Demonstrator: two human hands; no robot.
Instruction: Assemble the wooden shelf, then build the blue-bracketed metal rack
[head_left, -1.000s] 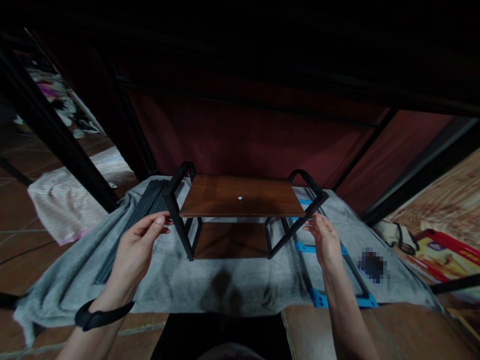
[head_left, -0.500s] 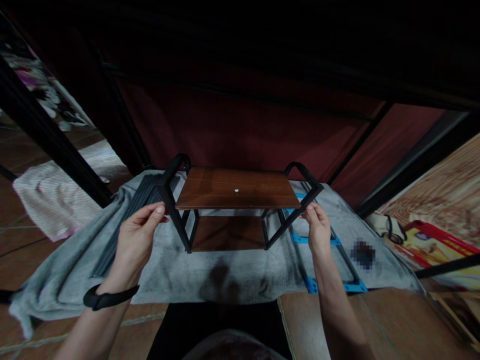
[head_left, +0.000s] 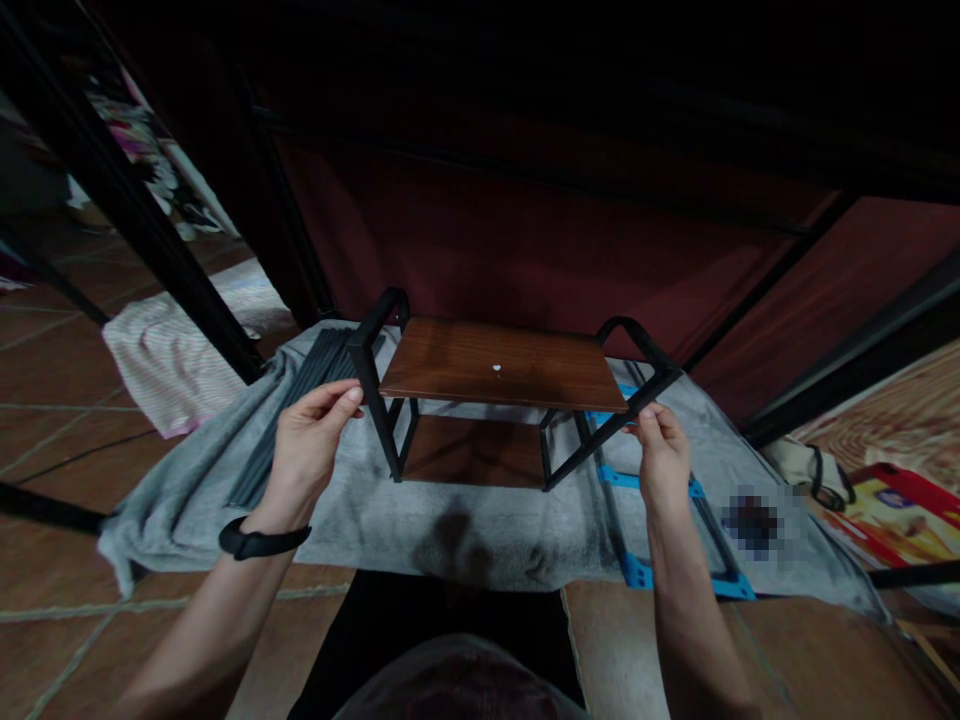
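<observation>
A small two-tier rack stands on the grey cloth (head_left: 480, 545), with a brown wood-grain upper board (head_left: 502, 352) and a lower board (head_left: 472, 448) between black side frames. My left hand (head_left: 309, 435) is at the outer face of the left side frame (head_left: 381, 415), thumb and forefinger pinched together. On the opposite side, my right hand (head_left: 664, 455) pinches at the outer face of the right side frame (head_left: 592, 440), just below the upper board's level. Whatever lies between the fingertips of either hand is too small or hidden. A black band circles my left wrist.
Dark grey bars (head_left: 296, 415) lie bundled at the left of the cloth. At the right lies a dark frame with blue crosspieces (head_left: 637, 572). Further right is a red and yellow box (head_left: 896, 510). A striped cloth (head_left: 176, 350) hangs at left; a dark red panel (head_left: 510, 240) rises behind.
The view has shifted, so the rack and both hands appear a little further right and slightly higher. Both hands keep their pinch at the two side frames.
</observation>
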